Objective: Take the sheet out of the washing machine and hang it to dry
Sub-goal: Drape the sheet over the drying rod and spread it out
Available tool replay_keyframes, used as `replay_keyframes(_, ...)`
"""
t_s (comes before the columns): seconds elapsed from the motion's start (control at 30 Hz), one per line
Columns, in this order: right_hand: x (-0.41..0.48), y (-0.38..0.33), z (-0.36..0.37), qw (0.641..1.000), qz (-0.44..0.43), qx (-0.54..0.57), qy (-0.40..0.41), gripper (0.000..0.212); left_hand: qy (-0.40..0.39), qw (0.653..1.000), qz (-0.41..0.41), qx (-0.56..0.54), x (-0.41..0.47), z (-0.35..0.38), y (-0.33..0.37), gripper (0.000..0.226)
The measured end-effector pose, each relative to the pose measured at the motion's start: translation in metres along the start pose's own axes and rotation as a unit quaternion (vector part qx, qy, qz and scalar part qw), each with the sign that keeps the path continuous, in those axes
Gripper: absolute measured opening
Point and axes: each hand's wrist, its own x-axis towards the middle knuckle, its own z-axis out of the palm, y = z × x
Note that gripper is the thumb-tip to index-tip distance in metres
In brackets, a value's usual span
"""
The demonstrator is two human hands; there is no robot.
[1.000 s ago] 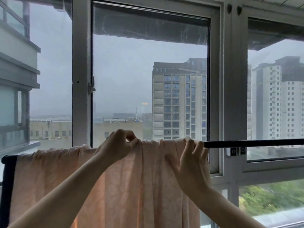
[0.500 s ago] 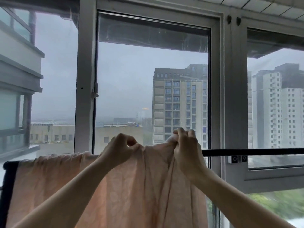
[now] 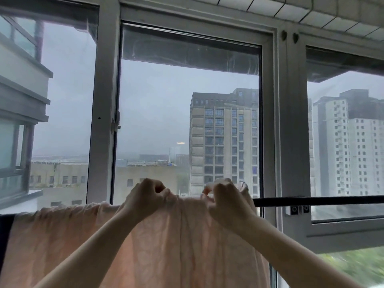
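A pale peach sheet hangs draped over a black horizontal rod in front of the window. My left hand pinches the sheet's top fold near its middle. My right hand grips the bunched right end of the sheet, lifted slightly above the rod. The rod's left part is hidden under the cloth. The washing machine is out of view.
A dark cloth or strip hangs at the rod's far left end. White window frames stand directly behind the rod, with a small bracket under it. The bare rod stretches to the right.
My right hand went from flat on the sheet's right edge to gripping it and lifting it. The camera view tilted upward. My left hand kept its pinch.
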Motion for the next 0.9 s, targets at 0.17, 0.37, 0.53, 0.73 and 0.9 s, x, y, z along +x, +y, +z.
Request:
replay_keyframes(0.17,-0.008,-0.012,0.009,0.998,-0.055,-0.009,0.019,0.016,0.006,1.0,-0.015,0.011,-0.001,-0.002,0.0,0.022)
replay_keyframes(0.37,-0.004,-0.014,0.02,0.997,-0.052,-0.016,0.063,0.009,-0.008,1.0,-0.019,0.0,-0.004,-0.006,0.005,0.022)
replay_keyframes(0.53,-0.006,0.003,0.013,0.992,-0.001,-0.082,0.092,0.011,-0.006,1.0,-0.02,-0.003,-0.007,-0.006,0.005,0.02)
replay_keyframes(0.73,-0.002,0.048,0.011,0.989,0.063,-0.079,0.107,0.018,-0.006,1.0,-0.014,0.01,-0.008,-0.007,0.008,0.014)
replay_keyframes(0.9,-0.008,0.069,0.001,0.989,0.061,-0.087,0.103,0.013,-0.024,0.999,-0.029,0.03,-0.009,-0.004,0.011,0.017)
